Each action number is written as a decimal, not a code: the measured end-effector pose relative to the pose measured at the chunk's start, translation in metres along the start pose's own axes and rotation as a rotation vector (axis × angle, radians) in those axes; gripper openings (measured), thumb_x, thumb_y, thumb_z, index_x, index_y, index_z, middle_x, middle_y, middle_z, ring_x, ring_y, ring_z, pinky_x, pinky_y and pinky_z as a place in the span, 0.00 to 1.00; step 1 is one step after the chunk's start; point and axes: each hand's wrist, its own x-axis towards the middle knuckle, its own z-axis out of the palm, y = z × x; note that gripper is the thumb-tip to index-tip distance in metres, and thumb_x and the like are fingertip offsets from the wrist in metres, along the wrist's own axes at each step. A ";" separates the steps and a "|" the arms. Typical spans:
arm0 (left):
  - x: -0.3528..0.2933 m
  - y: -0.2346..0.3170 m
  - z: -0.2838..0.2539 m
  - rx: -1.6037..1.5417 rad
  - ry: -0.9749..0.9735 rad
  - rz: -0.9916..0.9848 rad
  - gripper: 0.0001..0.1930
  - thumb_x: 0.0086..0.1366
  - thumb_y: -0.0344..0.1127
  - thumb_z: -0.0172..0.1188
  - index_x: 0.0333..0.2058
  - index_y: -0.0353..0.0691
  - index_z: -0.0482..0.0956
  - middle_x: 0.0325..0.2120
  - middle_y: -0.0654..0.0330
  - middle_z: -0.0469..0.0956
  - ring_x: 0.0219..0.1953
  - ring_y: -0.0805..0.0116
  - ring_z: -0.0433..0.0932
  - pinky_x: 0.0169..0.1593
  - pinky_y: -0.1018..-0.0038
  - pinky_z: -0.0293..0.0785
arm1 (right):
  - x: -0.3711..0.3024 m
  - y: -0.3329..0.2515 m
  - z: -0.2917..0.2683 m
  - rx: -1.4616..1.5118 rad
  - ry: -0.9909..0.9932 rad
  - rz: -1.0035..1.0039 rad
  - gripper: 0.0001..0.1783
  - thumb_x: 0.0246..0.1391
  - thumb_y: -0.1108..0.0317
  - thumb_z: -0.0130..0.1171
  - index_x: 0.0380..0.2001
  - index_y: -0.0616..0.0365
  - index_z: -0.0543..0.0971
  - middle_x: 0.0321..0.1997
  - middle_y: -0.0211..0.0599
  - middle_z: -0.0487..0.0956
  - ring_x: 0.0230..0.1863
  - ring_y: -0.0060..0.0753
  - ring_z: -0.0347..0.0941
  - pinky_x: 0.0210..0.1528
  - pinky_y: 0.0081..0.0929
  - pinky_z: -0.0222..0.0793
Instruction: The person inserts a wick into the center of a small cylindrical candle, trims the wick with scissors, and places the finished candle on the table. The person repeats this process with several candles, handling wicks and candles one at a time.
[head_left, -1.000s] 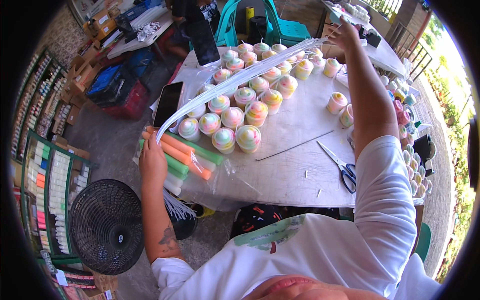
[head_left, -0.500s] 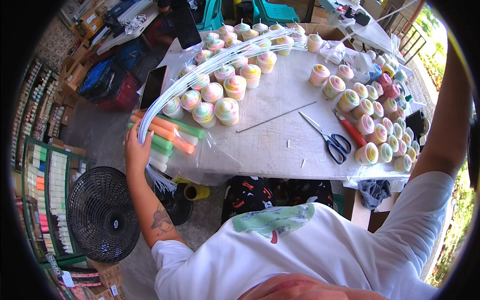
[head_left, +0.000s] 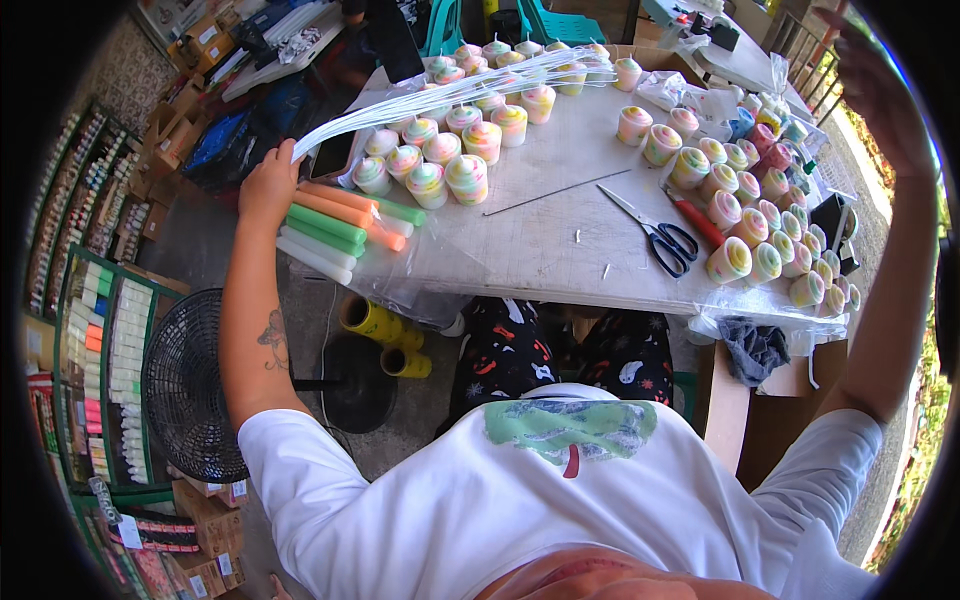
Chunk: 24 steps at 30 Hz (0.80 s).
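My left hand (head_left: 268,185) is closed round one end of a long bundle of white wicks (head_left: 400,108), beyond the table's left edge. The bundle slants up to the right, over rows of swirled pastel cup candles (head_left: 441,148) with wicks on top. Just right of that hand lie orange stick candles (head_left: 335,204), green ones (head_left: 328,230) and white ones (head_left: 318,255), partly on clear plastic. My right hand (head_left: 880,95) is raised at the far upper right, dark and somewhat blurred, fingers stretched out and nothing visible in them.
On the white table (head_left: 540,245) lie a thin metal rod (head_left: 556,192), black-handled scissors (head_left: 655,235) and a red-handled tool (head_left: 697,220). More cup candles (head_left: 728,210) crowd the right side. A phone (head_left: 333,153) lies at the left edge. A black fan (head_left: 195,385) stands at lower left.
My left hand has moved up and away from the stick candles, carrying its end of the wick bundle and straightening it. My right hand has come into view at upper right.
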 end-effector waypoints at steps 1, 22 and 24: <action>0.009 0.008 -0.011 0.015 0.031 -0.006 0.15 0.66 0.42 0.48 0.49 0.46 0.68 0.35 0.52 0.75 0.34 0.48 0.78 0.34 0.55 0.74 | 0.005 0.026 0.033 0.050 -0.106 0.047 0.24 0.61 0.61 0.47 0.59 0.56 0.64 0.49 0.38 0.75 0.32 0.16 0.69 0.31 0.13 0.68; -0.011 -0.005 0.071 -0.311 0.014 -0.003 0.23 0.58 0.35 0.57 0.53 0.46 0.64 0.42 0.50 0.74 0.40 0.45 0.75 0.41 0.55 0.72 | 0.138 0.227 0.277 0.570 -0.334 0.406 0.23 0.67 0.53 0.38 0.54 0.57 0.68 0.40 0.33 0.77 0.32 0.26 0.74 0.32 0.24 0.70; -0.012 -0.003 0.075 -0.427 0.025 0.015 0.27 0.54 0.33 0.60 0.54 0.48 0.64 0.44 0.50 0.74 0.45 0.45 0.74 0.46 0.55 0.70 | 0.122 0.227 0.272 0.592 -0.274 0.369 0.23 0.67 0.54 0.38 0.55 0.57 0.68 0.40 0.33 0.77 0.33 0.26 0.74 0.35 0.25 0.71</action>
